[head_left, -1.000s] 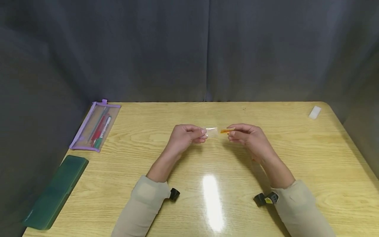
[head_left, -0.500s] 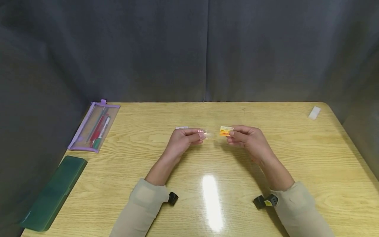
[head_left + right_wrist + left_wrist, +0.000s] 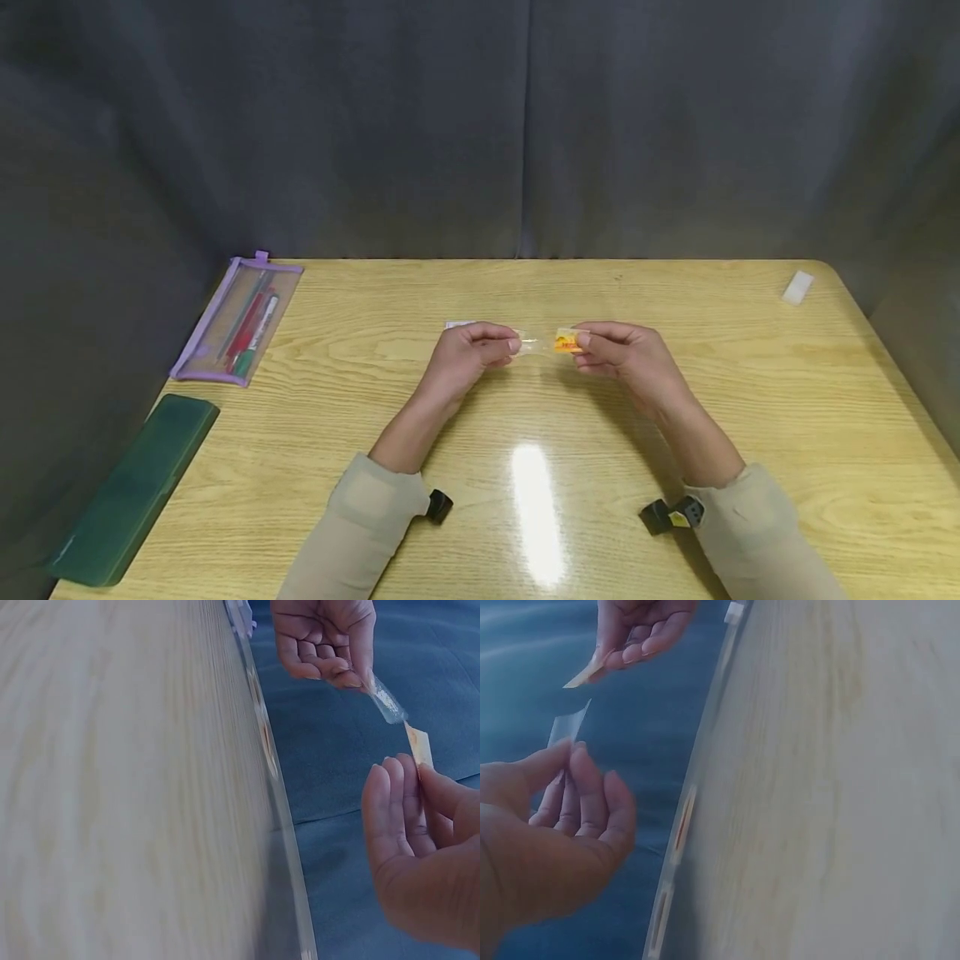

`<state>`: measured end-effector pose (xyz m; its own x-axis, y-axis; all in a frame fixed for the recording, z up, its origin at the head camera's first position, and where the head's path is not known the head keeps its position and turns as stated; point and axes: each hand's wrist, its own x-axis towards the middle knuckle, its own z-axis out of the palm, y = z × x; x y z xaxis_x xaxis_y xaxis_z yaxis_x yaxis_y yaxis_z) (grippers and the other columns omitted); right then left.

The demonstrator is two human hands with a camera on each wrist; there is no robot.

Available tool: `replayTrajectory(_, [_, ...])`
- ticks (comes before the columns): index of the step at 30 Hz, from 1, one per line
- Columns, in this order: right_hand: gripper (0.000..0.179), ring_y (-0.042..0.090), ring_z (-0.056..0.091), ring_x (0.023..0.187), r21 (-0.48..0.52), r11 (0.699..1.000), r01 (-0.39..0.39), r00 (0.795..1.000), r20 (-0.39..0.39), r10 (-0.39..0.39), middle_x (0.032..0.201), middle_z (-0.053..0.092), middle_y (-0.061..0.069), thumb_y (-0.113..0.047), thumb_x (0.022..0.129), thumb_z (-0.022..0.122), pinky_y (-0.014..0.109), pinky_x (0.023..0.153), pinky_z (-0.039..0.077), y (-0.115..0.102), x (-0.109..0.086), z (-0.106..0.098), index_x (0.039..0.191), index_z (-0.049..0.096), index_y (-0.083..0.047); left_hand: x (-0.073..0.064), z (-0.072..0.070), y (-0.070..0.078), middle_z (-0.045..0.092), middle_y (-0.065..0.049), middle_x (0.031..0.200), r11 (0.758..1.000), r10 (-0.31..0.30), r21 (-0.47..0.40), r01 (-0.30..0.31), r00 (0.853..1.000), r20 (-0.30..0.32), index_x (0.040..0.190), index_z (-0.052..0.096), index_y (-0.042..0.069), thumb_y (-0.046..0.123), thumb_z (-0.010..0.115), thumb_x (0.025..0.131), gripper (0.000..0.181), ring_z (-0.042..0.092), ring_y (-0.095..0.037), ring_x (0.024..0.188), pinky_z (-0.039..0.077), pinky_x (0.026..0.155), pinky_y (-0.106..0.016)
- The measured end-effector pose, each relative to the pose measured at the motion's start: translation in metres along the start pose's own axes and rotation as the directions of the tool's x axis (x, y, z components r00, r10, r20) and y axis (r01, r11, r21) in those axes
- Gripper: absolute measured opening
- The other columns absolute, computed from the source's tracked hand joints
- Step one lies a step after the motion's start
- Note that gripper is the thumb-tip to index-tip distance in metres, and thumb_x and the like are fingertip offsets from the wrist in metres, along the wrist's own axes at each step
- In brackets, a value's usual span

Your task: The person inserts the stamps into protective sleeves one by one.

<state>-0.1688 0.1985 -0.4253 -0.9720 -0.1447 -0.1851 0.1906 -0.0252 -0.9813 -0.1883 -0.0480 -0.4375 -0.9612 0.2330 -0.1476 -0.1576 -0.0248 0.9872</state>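
Note:
Between thumb and fingers, my left hand (image 3: pixel 474 357) pinches a small clear plastic strip (image 3: pixel 529 343), whose free end points right. My right hand (image 3: pixel 626 360) pinches a small flat yellow-and-orange printed piece (image 3: pixel 567 340) in the same way. A narrow gap separates the two pieces in the head view. In the right wrist view the clear strip (image 3: pixel 388 705) and the printed piece (image 3: pixel 420 746) come end to end, tips very close. Just behind the left hand, the edge of a flat white piece (image 3: pixel 458 323) shows; the rest is hidden.
A mesh zip pouch (image 3: pixel 210 321) with purple trim, holding several pens, lies at the left back of the wooden table (image 3: pixel 750 375). Nearer stands a long dark green case (image 3: pixel 138 492). A small white block (image 3: pixel 798 287) sits at the right back corner. Dark curtains (image 3: pixel 375 125) surround the table.
The printed piece has turned from nearly edge-on to show its printed face. The clear strip has tilted and shows less. The white edge behind the left hand has come into view.

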Motion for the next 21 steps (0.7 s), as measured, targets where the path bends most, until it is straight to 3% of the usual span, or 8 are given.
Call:
replayTrajectory(4, [0.044, 0.012, 0.075, 0.086, -0.041, 0.999, 0.005, 1.0, -0.022, -0.006, 0.099, 0.075, -0.006, -0.02, 0.098, 0.069, 0.029, 0.084, 0.062, 0.0, 0.0001, 0.0027, 0.13, 0.061, 0.01, -0.0006, 0.0006, -0.0002, 0.076, -0.008, 0.093, 1.0, 0.012, 0.015, -0.012, 1.0, -0.006, 0.103, 0.076, -0.004, 0.019, 0.074, 0.094, 0.024, 0.073, -0.02, 0.084, 0.06, 0.093, -0.047])
replayTrajectory(11, [0.045, 0.014, 0.075, 0.087, -0.058, 0.998, -0.004, 0.999, -0.034, 0.002, 0.095, 0.075, -0.006, -0.019, 0.101, 0.065, 0.028, 0.084, 0.062, 0.0002, -0.0002, 0.0054, 0.132, 0.058, 0.012, -0.0023, 0.0039, 0.0011, 0.077, -0.007, 0.083, 0.999, 0.05, -0.008, -0.05, 0.999, 0.0, 0.102, 0.076, -0.007, 0.019, 0.073, 0.096, 0.027, 0.074, -0.011, 0.07, 0.064, 0.075, -0.031])
replayTrajectory(21, [0.037, 0.013, 0.075, 0.085, -0.052, 0.999, 0.016, 1.0, -0.025, -0.017, 0.091, 0.075, -0.005, -0.017, 0.102, 0.063, 0.028, 0.082, 0.063, 0.001, -0.0005, 0.0071, 0.127, 0.06, 0.01, 0.0015, 0.0049, -0.0002, 0.074, -0.002, 0.092, 0.99, 0.02, -0.141, -0.015, 0.999, 0.034, 0.115, 0.07, -0.007, 0.003, 0.067, 0.096, 0.021, 0.073, -0.012, 0.083, 0.063, 0.079, -0.028])
